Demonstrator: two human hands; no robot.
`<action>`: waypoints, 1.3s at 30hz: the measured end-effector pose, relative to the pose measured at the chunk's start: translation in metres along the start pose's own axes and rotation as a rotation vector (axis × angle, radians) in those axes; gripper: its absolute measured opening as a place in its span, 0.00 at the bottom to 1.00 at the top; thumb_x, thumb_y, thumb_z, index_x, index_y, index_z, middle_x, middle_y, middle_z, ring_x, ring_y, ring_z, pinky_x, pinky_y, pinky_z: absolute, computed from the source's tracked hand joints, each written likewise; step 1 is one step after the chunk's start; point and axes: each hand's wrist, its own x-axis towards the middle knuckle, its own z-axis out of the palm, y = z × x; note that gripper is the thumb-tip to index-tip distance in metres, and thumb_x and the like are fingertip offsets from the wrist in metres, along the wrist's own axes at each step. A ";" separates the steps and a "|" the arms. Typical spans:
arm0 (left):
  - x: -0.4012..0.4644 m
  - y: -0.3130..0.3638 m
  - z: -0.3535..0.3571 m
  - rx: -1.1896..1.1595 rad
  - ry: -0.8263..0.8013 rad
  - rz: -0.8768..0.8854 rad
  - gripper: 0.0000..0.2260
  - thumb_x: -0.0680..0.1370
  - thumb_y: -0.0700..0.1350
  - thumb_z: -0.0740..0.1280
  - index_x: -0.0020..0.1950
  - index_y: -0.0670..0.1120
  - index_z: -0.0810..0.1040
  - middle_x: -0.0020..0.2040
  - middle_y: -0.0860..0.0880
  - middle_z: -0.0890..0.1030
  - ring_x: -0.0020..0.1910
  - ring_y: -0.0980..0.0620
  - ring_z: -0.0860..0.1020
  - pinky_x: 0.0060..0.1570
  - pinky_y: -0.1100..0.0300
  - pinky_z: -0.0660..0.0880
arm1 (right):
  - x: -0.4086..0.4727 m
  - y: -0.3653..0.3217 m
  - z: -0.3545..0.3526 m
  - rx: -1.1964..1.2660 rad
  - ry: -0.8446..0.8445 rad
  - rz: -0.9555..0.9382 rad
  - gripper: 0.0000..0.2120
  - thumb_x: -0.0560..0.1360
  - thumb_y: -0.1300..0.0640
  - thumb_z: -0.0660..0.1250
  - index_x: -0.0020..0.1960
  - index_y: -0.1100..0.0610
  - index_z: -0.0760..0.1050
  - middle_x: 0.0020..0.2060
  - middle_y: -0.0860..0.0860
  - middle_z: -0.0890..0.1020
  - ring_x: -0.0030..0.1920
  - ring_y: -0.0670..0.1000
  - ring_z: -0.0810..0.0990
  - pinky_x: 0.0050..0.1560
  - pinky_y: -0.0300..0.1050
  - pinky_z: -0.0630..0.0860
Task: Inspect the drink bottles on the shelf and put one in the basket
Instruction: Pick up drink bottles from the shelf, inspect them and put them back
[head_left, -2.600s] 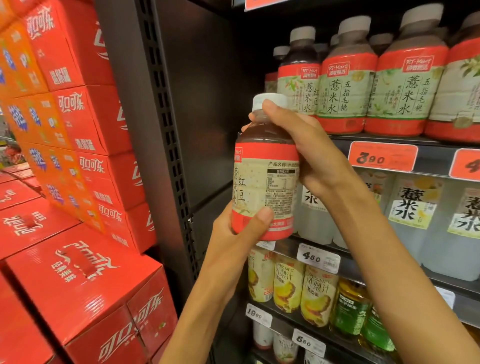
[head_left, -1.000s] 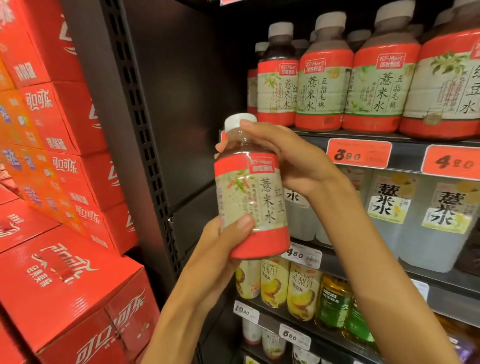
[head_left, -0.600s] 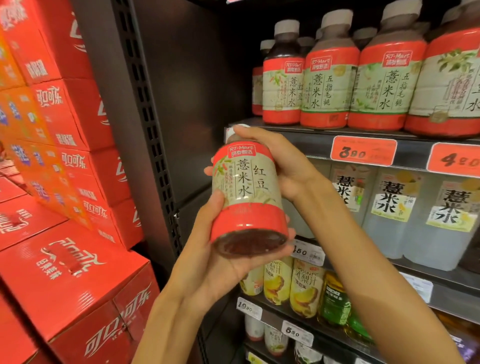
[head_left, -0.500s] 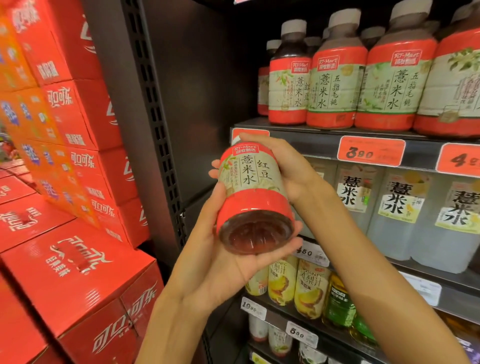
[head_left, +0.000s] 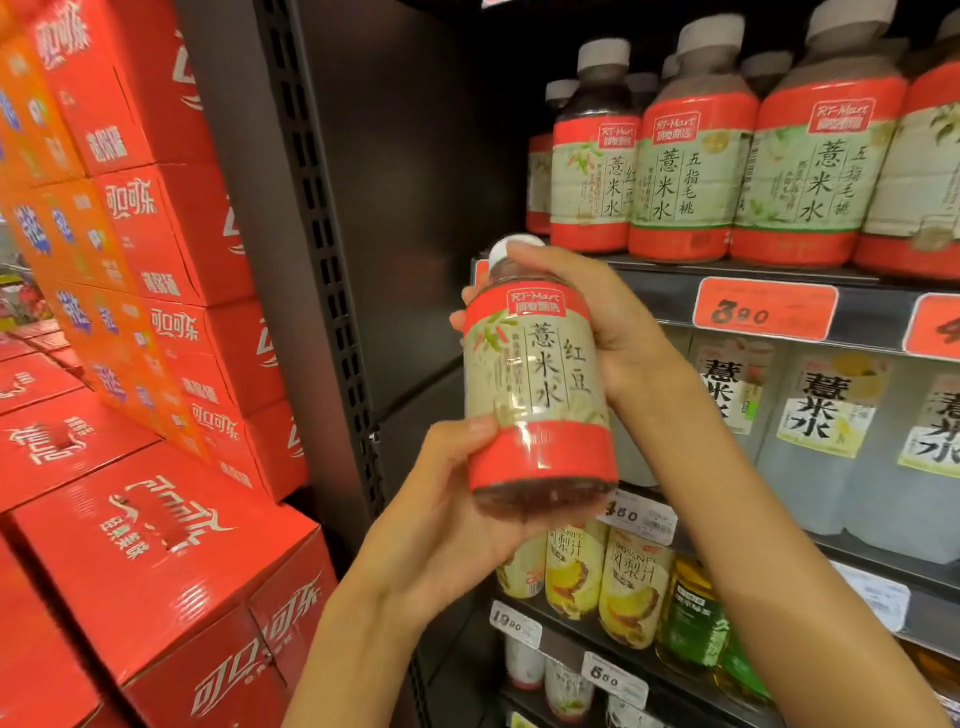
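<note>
**Bottle in hand, basket still to come**

Beside the shelf (head_left: 670, 270), in front of its dark side panel, the bottle (head_left: 537, 400) is held up in both hands, off the shelf and close to the camera. It stands nearly upright, tipped a little, its label facing the viewer and its white cap at the top.

The left hand (head_left: 447, 540) cups the bottom, thumb pressed on the lower edge of the label and palm under the base. The right hand (head_left: 597, 322) wraps the shoulder and neck from behind, fingers curled over the cap end. Both hands grip the bottle firmly; neither is free.

Judging by this, the picking is done and the inspecting is under way: the front label is turned for reading. Similar bottles (head_left: 691, 156) stay lined up on the shelf above an orange price tag (head_left: 763, 309), with paler ones on the level below. Red cartons (head_left: 156, 551) are stacked to the left.

What is left is the second half of the task. No basket shows anywhere in view, so the bottle has plainly not gone in yet, and where the basket sits cannot be told.
</note>
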 end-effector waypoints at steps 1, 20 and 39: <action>0.002 0.000 -0.002 0.116 0.004 0.030 0.36 0.63 0.52 0.79 0.67 0.41 0.74 0.63 0.35 0.77 0.61 0.35 0.76 0.61 0.39 0.73 | -0.001 -0.003 0.000 -0.046 -0.022 -0.049 0.11 0.69 0.54 0.69 0.45 0.62 0.76 0.37 0.57 0.84 0.40 0.57 0.85 0.43 0.48 0.81; 0.022 -0.013 -0.014 0.774 0.227 0.316 0.30 0.63 0.53 0.74 0.64 0.49 0.73 0.55 0.53 0.83 0.53 0.55 0.82 0.47 0.66 0.77 | -0.014 -0.019 -0.015 -0.390 0.048 -0.345 0.13 0.74 0.51 0.64 0.53 0.57 0.81 0.53 0.56 0.84 0.55 0.53 0.82 0.56 0.48 0.79; 0.035 -0.018 -0.014 0.766 0.254 0.303 0.30 0.62 0.54 0.74 0.62 0.51 0.74 0.54 0.55 0.83 0.53 0.57 0.82 0.46 0.68 0.77 | -0.017 -0.016 -0.003 -0.592 0.251 -0.343 0.13 0.75 0.49 0.70 0.45 0.60 0.81 0.41 0.56 0.85 0.38 0.49 0.83 0.38 0.40 0.79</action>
